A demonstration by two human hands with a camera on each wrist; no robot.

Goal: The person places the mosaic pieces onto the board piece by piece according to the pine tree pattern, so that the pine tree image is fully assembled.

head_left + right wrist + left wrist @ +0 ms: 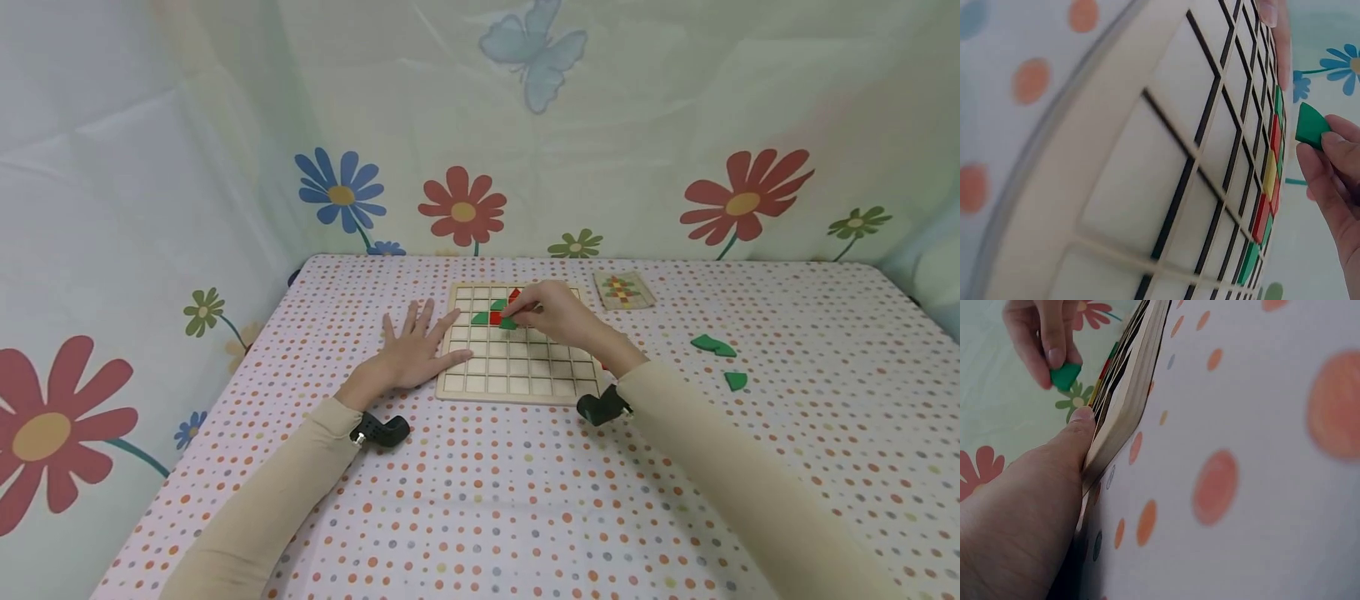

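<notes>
My right hand [558,312] pinches a green quarter-round tile [1312,125] between thumb and fingers; the left wrist view shows this green tile [1065,376] raised off the board. Below it lies a wooden grid board [480,385], with red, green and yellow tiles set in its far squares. Among them are a green tile [480,318], a red tile [1261,219] and a yellow tile [1269,175]. My left hand [411,357] rests with spread, straight fingers at the board's left edge, its thumb [1084,416] touching the rim. The right hand hides some tiles in the head view.
A pattern card [645,296] lies right of the board's far corner. Loose green tiles [714,345] touch or overlap farther right, with a single green tile [736,381] nearer. A bit of red [604,367] shows beside the right wrist. The dotted tablecloth [480,500] covers the table.
</notes>
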